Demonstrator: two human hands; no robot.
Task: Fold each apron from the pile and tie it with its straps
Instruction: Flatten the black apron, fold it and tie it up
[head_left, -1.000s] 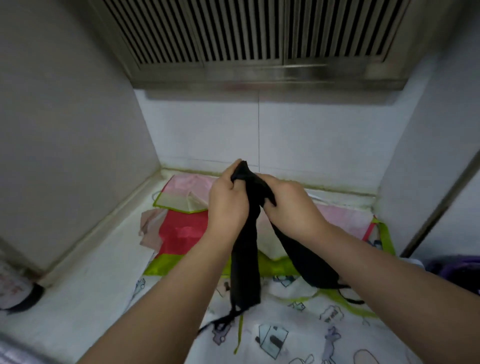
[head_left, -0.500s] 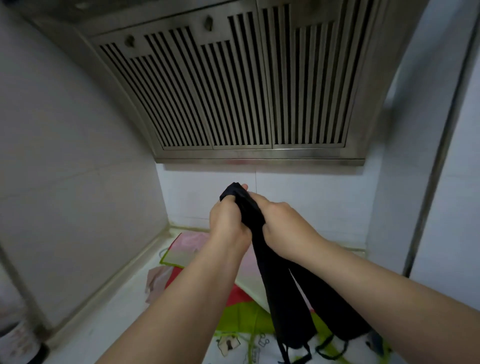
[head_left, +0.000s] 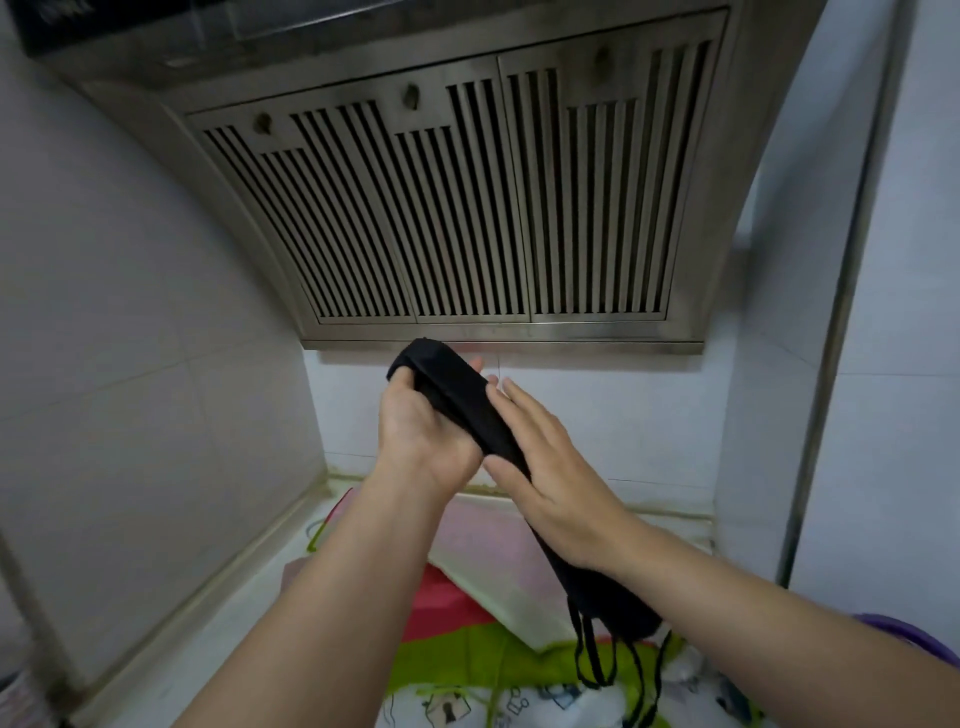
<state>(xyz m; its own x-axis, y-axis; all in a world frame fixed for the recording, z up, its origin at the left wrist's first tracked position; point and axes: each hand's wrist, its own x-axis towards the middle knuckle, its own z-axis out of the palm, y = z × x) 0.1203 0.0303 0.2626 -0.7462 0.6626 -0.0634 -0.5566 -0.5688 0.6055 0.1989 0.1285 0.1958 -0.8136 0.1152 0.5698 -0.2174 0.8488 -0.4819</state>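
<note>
On the left stands a grey tiled wall (head_left: 130, 364), and below it runs the white surface (head_left: 208, 623). My left hand (head_left: 421, 431) is up in the air. Its grip is curled tight round the top end of the long black folded cloth apron (head_left: 467, 410). From there the apron hangs down in a thin band, over the pile of pink, red and green aprons (head_left: 457, 597) on the surface. My right hand (head_left: 561, 483) lies flat on the band, fingers straight, not pinching. The thin black straps (head_left: 582, 654) dangle from the low end.

I think I am smoothing the band before I roll it and tie it. To do that well, I would hold the top firm and slide the flat hand down slowly. I would keep the edges lined up so no cloth puffs out. The straps should hang free, not twisted.

The slotted metal hood (head_left: 467, 208) is close above the apron's top, so I would not lift higher. The white wall on the right (head_left: 779, 415) is near too. The most open room is down and toward me.
</note>
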